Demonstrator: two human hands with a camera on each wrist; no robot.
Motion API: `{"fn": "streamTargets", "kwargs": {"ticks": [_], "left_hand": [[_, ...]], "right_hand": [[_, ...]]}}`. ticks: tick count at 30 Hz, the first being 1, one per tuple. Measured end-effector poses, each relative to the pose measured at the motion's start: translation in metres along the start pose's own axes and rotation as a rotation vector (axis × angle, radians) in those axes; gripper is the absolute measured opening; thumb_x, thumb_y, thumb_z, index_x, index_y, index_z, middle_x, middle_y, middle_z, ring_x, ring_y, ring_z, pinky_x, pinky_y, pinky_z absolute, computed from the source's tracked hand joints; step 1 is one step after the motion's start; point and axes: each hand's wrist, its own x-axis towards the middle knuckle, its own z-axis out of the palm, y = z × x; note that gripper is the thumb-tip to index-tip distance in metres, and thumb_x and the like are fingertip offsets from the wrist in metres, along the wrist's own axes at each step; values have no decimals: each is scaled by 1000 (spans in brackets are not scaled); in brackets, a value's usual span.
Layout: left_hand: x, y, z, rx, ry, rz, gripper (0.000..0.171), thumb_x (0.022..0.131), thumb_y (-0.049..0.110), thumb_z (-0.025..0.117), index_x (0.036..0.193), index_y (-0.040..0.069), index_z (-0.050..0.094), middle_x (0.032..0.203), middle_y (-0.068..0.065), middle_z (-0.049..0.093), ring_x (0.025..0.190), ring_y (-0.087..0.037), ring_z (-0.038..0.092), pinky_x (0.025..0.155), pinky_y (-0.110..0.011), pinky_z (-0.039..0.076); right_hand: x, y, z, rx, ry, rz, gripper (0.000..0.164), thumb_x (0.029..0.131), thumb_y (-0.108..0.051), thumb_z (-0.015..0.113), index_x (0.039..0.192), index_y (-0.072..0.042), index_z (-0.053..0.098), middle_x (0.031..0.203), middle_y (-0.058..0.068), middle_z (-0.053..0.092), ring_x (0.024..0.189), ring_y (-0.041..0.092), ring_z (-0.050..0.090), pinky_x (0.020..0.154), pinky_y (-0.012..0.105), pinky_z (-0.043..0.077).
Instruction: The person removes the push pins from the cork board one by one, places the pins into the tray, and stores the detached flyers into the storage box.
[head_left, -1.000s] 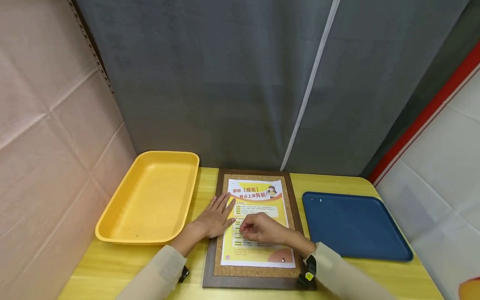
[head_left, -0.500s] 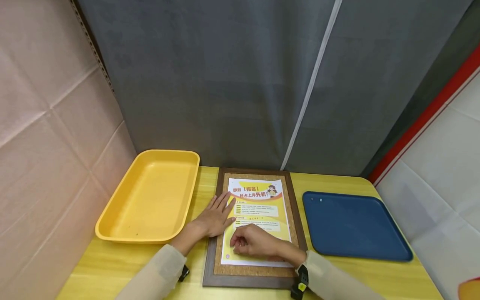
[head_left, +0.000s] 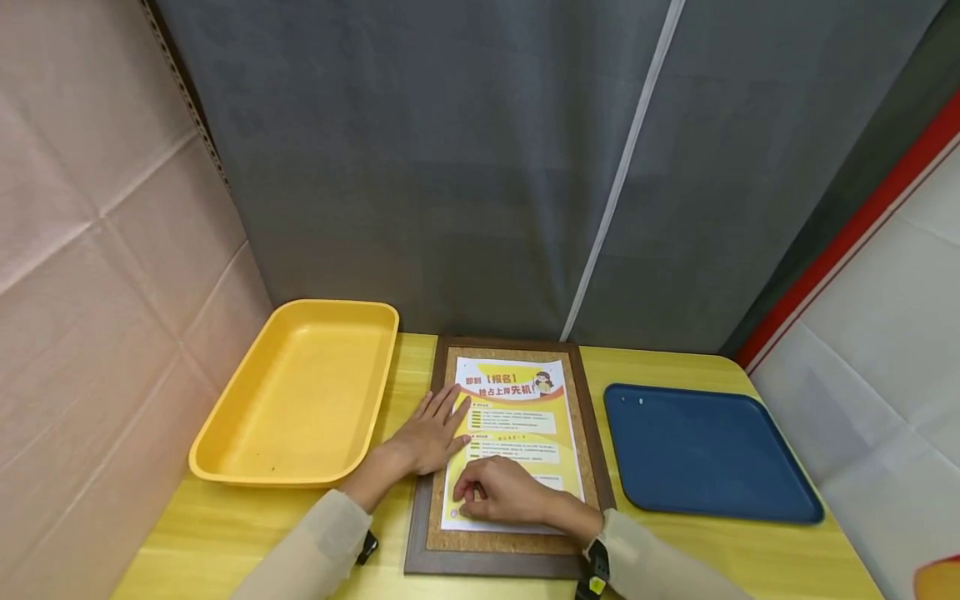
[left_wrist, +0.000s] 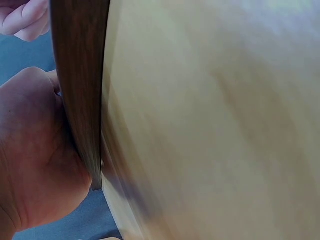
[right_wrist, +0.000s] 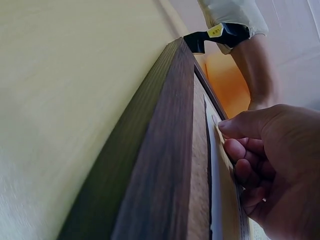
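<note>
A yellow printed poster (head_left: 517, 421) lies on a cork board (head_left: 468, 540) with a dark brown wooden frame (head_left: 600, 450). My left hand (head_left: 427, 442) rests spread over the frame's left side and the poster's left edge; in the left wrist view its heel (left_wrist: 42, 155) is against the frame. My right hand (head_left: 510, 492) is curled at the poster's lower left corner, thumb tip close over the paper. In the right wrist view a tiny pin-like thing (right_wrist: 215, 121) shows at its thumb tip, the rest of it hidden by the fingers. My right forearm covers the poster's lower right corner.
A deep yellow tray (head_left: 198, 454) stands left of the board. To its right lies a blue tray (head_left: 712, 450) with small pale bits (head_left: 632, 401) near its far left corner. A grey curtain (head_left: 420, 167) hangs behind the wooden table (head_left: 180, 542).
My right hand has moved from the middle of the poster down and left to its lower left corner, its forearm now covering a small pin at the lower right. My left hand has stayed put.
</note>
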Motion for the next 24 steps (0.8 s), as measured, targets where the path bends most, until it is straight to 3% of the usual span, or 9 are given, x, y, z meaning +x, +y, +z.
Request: {"fn": "streamTargets", "kwargs": {"ticks": [24], "left_hand": [[-1,-1,1,-11,5,0,71,115,49,32,171,9,15,178,-19,2,164,-36,0,132,-56,7]], "right_hand": [[0,-7,7,-36,27,29,7,89,-17,85,88,-20,79,73,-19,58,63,-10,46,61,11,41]]}}
